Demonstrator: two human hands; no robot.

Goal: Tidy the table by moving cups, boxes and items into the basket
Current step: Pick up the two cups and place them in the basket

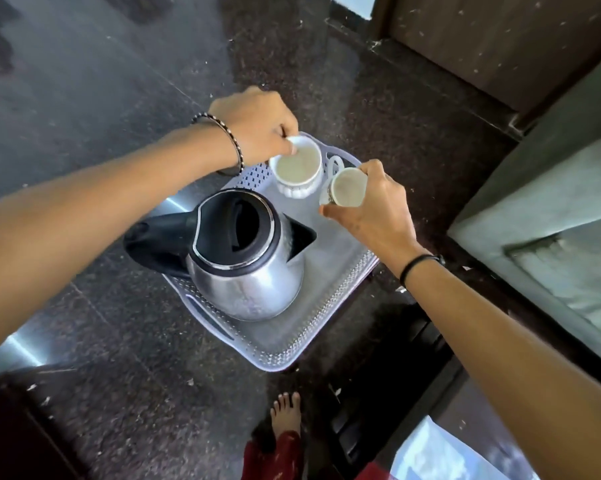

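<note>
Head view: the left hand (257, 126) pinches the rim of an upright white cup (295, 168) at the far end of the pale basket (281, 355), while the right hand (378, 209) grips a second cup (346, 192), tilted with its mouth toward the camera, beside a steel kettle (247, 271) whose spout points right, with dark speckled stone floor (119, 341) all around.

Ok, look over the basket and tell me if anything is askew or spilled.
Only one thing: the tilted cup gripped by the right hand leans well over at the basket's far right edge, while the upright cup pinched at its rim by the left hand is level. Nothing looks spilled or broken; the kettle stands upright.
</note>
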